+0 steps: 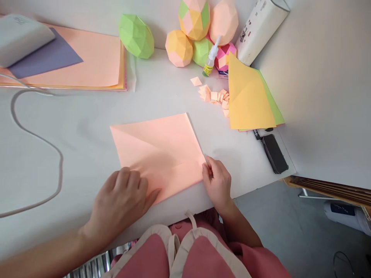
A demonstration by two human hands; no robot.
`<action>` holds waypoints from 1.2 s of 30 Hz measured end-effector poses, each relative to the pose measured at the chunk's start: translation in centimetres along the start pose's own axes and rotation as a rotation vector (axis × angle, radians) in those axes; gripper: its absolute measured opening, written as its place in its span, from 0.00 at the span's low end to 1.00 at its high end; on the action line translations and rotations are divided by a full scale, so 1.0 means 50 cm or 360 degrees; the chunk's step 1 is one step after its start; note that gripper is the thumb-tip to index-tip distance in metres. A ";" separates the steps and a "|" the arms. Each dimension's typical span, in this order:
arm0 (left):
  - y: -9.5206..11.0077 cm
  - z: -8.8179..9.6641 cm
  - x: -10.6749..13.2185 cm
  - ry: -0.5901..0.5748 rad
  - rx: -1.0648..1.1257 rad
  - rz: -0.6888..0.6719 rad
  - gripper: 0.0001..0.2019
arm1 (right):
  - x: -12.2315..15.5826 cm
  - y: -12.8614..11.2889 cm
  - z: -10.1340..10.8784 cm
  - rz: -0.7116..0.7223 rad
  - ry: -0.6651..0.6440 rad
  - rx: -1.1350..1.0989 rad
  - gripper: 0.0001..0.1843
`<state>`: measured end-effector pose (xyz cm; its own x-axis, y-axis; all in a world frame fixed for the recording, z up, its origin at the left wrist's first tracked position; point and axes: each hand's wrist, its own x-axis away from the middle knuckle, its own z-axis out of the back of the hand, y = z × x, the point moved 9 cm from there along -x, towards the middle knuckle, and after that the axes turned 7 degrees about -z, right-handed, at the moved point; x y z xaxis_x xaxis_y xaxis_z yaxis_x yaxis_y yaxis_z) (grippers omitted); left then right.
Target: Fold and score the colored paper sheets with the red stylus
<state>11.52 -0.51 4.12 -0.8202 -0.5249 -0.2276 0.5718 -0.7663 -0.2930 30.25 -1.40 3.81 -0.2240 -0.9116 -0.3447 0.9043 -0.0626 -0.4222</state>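
Observation:
A peach sheet of paper (162, 143) lies on the white table in front of me, with faint crease lines across it. My left hand (124, 193) is closed at the sheet's lower left corner, its fingers curled and its thumb along the near edge; that corner is hidden beneath it. At the right edge, my right hand (217, 179) pinches the paper between thumb and bent fingers. Beyond the sheet are small cut peach paper pieces (214, 95) in a loose heap, and a glue bottle (211, 58) with a white nozzle stands behind them.
Faceted paper egg shapes, including a green one (136, 36), line the back. Yellow and green sheets (251, 96) lean at the right, near a black phone (274, 153). Large stacked paper (98, 58) lies back left under a white device (23, 38); a cable (60, 166) crosses the left side.

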 end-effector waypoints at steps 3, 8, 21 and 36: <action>0.001 0.003 0.006 0.0142 0.0124 -0.0016 0.11 | 0.002 0.000 -0.005 0.0005 -0.0002 0.0071 0.11; 0.078 -0.033 0.002 0.0024 0.0671 -0.0684 0.28 | 0.003 0.001 -0.014 -0.0001 -0.0040 0.0141 0.10; 0.090 -0.010 -0.084 0.0325 0.0976 -0.0589 0.06 | 0.002 0.000 -0.012 -0.0040 -0.0080 0.0170 0.10; 0.094 -0.057 -0.094 0.0001 0.1090 -0.0571 0.24 | 0.033 0.033 0.019 -0.0251 -0.0032 0.0070 0.09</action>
<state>18.14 -0.59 1.18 -0.9528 -0.2012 -0.2276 0.1306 -0.9478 0.2909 31.70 -3.37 3.34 -0.3573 -0.8970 -0.2601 0.8737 -0.2226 -0.4326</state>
